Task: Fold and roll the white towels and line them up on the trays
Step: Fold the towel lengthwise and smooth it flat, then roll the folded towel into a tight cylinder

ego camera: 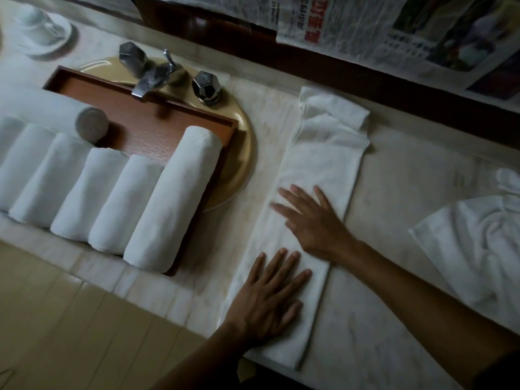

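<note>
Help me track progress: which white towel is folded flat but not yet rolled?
The long towel right of the tray, under the left hand and right hand. The rolled towels sit on the tray; the crumpled towel lies far right.

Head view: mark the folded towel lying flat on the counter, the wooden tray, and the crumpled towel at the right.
folded towel [329,159], head view, its flat far half.
wooden tray [146,128], head view, its bare floor.
crumpled towel [478,249], head view, its creased middle.

Dim marble counter [408,170] with a beige sink [243,153], newspapers [365,29] above
</note>
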Available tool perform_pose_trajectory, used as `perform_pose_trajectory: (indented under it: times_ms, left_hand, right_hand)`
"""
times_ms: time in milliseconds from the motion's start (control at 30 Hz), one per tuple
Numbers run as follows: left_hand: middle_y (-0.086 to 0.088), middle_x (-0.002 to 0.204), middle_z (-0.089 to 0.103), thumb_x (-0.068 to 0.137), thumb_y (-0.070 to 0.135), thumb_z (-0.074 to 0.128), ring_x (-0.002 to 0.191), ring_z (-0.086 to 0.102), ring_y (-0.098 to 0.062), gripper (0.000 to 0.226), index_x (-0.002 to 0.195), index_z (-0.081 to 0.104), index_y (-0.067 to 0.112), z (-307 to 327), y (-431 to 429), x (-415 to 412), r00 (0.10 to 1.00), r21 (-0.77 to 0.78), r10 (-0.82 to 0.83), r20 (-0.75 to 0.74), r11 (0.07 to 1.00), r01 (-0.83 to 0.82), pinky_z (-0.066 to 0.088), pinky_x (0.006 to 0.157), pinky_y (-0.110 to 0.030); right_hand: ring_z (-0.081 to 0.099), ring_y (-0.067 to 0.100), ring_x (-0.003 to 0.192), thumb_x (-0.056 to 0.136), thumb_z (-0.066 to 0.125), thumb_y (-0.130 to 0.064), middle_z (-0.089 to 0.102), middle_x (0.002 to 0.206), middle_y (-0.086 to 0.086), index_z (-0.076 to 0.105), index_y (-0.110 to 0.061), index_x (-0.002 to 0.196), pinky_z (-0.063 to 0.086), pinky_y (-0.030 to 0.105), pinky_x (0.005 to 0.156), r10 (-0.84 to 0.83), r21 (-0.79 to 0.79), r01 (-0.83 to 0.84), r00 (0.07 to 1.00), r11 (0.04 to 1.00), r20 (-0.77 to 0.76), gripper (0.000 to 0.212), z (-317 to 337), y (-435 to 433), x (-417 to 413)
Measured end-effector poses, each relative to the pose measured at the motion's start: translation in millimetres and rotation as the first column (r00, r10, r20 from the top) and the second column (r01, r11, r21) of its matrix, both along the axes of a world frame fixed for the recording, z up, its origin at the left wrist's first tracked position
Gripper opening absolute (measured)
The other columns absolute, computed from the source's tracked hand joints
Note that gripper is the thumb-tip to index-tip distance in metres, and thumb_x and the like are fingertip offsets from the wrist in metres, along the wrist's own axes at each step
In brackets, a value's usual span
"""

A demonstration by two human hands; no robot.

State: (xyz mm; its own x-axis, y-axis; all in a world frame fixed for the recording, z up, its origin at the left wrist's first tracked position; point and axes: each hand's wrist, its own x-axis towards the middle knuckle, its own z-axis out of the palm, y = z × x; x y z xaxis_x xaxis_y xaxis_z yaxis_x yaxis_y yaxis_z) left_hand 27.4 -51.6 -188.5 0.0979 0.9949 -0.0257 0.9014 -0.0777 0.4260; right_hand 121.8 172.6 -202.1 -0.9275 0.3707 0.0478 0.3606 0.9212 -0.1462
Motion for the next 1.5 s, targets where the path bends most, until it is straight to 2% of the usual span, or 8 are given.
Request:
perform_pose_trajectory:
  times_ms: [167,367,600,733,867,1067,1200,1500]
  left_hand:
    - [-0.004,0.17,0.019,0.104,0.044,0.049,0.158,0.012,-0.028,0.061,0.161,0.031,0.029,-2.9,-1.1,0.9,1.0,0.029,0.003,0.007,1.0,-0.003,0.02,0.123,-0.058]
    - [-0.004,0.171,0.017,0.104,0.044,0.049,0.158,0.01,-0.028,0.061,0.161,0.03,0.032,-2.4,9.8,-1.9,1.0,0.014,0.012,0.004,1.0,-0.012,0.019,0.124,-0.058]
    - [-0.001,0.173,-0.002,0.106,0.049,0.034,0.158,-0.01,-0.024,0.064,0.164,0.011,0.036,10.8,12.4,-2.4,0.998,-0.184,-0.04,-0.05,0.982,0.03,-0.003,0.127,-0.053]
    - [-0.006,0.155,0.043,0.092,0.039,0.052,0.142,0.038,-0.027,0.06,0.149,0.046,0.022,28.2,-20.5,-14.1,0.953,-0.095,0.288,0.095,0.955,-0.28,0.026,0.111,-0.036]
    - [-0.003,0.125,0.057,0.088,0.042,0.056,0.11,0.054,-0.024,0.048,0.13,0.058,0.019,26.5,-57.8,-46.3,0.817,-0.112,0.558,0.142,0.83,-0.547,0.044,0.09,-0.039]
    - [0.009,0.091,0.057,0.095,0.048,0.065,0.075,0.056,-0.009,0.022,0.097,0.054,0.028,37.0,-82.7,-65.5,0.848,-0.31,0.519,0.109,0.828,-0.467,0.048,0.062,-0.03]
    - [0.007,0.081,0.053,0.094,0.038,0.066,0.066,0.053,-0.01,0.024,0.079,0.053,0.025,39.3,-80.8,-63.0,0.872,-0.325,0.482,0.083,0.841,-0.433,0.042,0.056,-0.028]
    - [0.002,0.085,0.062,0.088,0.021,0.068,0.069,0.055,-0.008,0.006,0.089,0.063,0.018,50.9,-81.1,-53.9,0.85,-0.35,0.479,0.219,0.852,-0.39,0.035,0.053,-0.022]
  right_hand:
    - [0.024,0.021,0.154,0.105,0.03,-0.051,0.03,0.166,-0.003,0.03,-0.036,0.158,0.018,0.058,0.121,-0.324,-0.001,0.325,0.943,0.946,0.068,0.055,4.4,109.1,-29.6]
    - [0.011,0.02,0.157,0.107,0.023,-0.048,0.017,0.17,-0.006,0.021,-0.035,0.16,0.009,0.062,0.123,-0.403,-0.055,0.41,0.908,0.91,0.115,0.055,7.6,138.4,-53.6]
    - [0.027,0.033,0.151,0.096,0.052,-0.035,0.034,0.163,0.011,0.043,-0.022,0.153,0.022,0.059,0.12,-0.656,-0.272,0.625,0.754,0.731,-0.031,0.059,18.3,11.6,9.2]
    - [0.047,0.036,0.133,0.088,0.057,-0.031,0.054,0.144,0.017,0.058,-0.01,0.14,0.038,0.047,0.112,-0.773,-0.366,0.702,0.629,0.611,-0.084,0.056,26.0,-101.1,70.3]
    - [0.057,0.038,0.121,0.088,0.05,-0.037,0.061,0.133,0.018,0.067,-0.007,0.127,0.041,0.043,0.104,-0.762,-0.296,0.721,0.646,0.627,-0.04,0.052,28.1,-193.1,100.0]
    - [0.055,0.029,0.102,0.074,0.086,-0.033,0.059,0.113,0.004,0.065,-0.022,0.121,0.053,0.042,0.085,-0.826,-0.375,0.786,0.558,0.492,0.085,0.052,38.8,-280.4,86.5]
    - [0.052,0.021,0.102,0.079,0.082,-0.017,0.053,0.11,-0.003,0.065,-0.027,0.105,0.052,0.037,0.084,-0.825,-0.402,0.754,0.565,0.519,-0.004,0.032,36.0,-296.8,75.5]
    - [0.066,0.006,0.083,0.089,0.074,-0.021,0.069,0.087,-0.012,0.065,-0.034,0.084,0.054,0.031,0.076,-0.979,-0.716,0.681,0.201,0.153,-0.019,0.017,51.0,-292.1,65.4]
